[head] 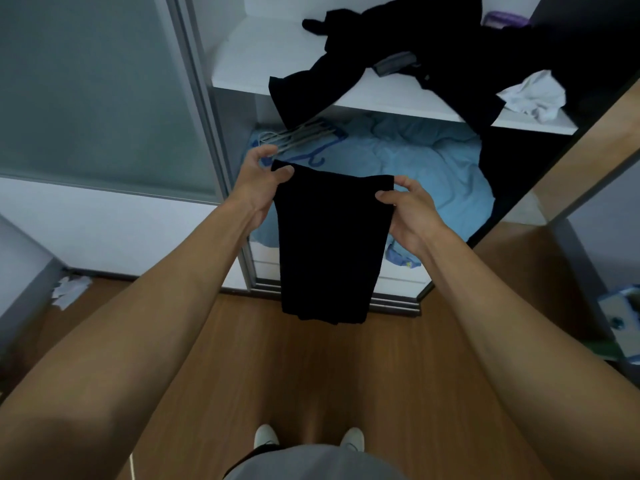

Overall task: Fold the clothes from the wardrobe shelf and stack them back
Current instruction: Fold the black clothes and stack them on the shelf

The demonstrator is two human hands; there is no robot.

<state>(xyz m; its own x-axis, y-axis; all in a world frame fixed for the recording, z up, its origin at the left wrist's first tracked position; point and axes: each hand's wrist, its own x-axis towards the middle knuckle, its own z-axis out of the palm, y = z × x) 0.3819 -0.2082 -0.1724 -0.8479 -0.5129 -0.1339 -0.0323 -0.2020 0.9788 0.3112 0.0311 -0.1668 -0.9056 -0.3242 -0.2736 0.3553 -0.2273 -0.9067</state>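
Note:
A black garment (329, 244) hangs flat in front of the wardrobe, folded into a long panel. My left hand (258, 183) pinches its top left corner and my right hand (412, 209) pinches its top right corner. Its lower edge hangs free above the wooden floor. On the white wardrobe shelf (242, 67) above lies a heap of unfolded black clothes (433, 57), one piece drooping over the shelf's front edge. A crumpled white garment (533, 95) lies at the shelf's right end.
Below the shelf lies light blue bedding (415, 161) with several hangers (298, 136) on its left. A frosted sliding door (97, 98) stands to the left. Crumpled paper (69, 289) lies on the floor at left, a box (620, 313) at right.

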